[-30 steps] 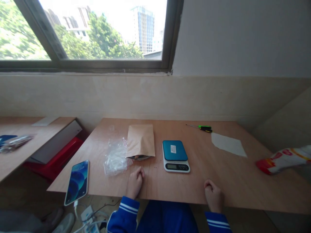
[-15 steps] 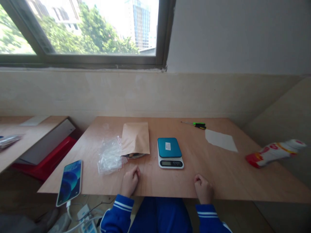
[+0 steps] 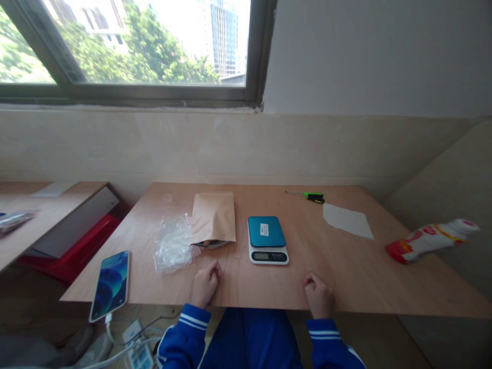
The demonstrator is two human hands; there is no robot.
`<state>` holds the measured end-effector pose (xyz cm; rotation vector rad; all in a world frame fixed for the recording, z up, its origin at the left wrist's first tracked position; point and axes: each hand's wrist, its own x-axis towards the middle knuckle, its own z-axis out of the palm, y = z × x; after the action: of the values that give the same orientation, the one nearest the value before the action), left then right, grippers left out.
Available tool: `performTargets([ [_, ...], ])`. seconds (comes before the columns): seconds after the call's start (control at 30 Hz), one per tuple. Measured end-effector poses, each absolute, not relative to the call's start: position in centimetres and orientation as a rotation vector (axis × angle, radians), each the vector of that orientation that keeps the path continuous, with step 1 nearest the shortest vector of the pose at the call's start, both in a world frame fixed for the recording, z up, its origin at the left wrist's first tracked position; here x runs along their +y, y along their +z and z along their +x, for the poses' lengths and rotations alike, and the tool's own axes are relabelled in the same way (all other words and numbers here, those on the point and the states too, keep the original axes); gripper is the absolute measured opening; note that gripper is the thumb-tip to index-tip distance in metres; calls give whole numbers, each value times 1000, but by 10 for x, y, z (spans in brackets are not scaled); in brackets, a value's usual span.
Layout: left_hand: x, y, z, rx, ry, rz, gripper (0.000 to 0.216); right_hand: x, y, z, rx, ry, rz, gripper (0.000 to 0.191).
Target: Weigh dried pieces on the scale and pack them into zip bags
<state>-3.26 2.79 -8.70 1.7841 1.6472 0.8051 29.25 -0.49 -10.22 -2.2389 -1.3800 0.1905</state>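
Note:
My left hand (image 3: 204,287) rests curled in a loose fist on the near edge of the wooden table (image 3: 346,279), just in front of a brown paper pouch (image 3: 212,219) whose open end faces me. My right hand (image 3: 319,299) is also curled shut on the table edge, to the right of a small digital scale (image 3: 266,239) with a teal top. Neither hand holds anything I can see. Crumpled clear plastic bags (image 3: 171,248) lie left of the pouch.
A phone (image 3: 110,284) on a cable overhangs the table's front left corner. A green-handled screwdriver (image 3: 310,197) and a white paper sheet (image 3: 347,220) lie at the back right. A red-and-white packet (image 3: 429,240) lies at the right edge. A second table (image 3: 46,218) stands left.
Both hands stay curled at the table edge. Only the view has shifted, to the right and slightly down, so everything sits further left and a little higher in the picture.

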Motion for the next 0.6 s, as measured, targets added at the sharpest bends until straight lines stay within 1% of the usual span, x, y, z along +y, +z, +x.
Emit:
performTargets([
  [0.2, 27, -87, -32, 1670, 779, 1791, 21, -5, -102, 294, -1354, 214, -2270, 23],
  [0.33, 27, -87, -31, 1679, 738, 1805, 22, -4, -99, 291, -1367, 337, -2195, 27],
  [0.53, 26, -84, -30, 1695, 682, 1832, 23, 11, -88, 255, -1626, 455, -1809, 56],
  [0.6, 26, -83, -29, 1700, 667, 1835, 23, 18, -88, 245, -1665, 460, -1775, 64],
])
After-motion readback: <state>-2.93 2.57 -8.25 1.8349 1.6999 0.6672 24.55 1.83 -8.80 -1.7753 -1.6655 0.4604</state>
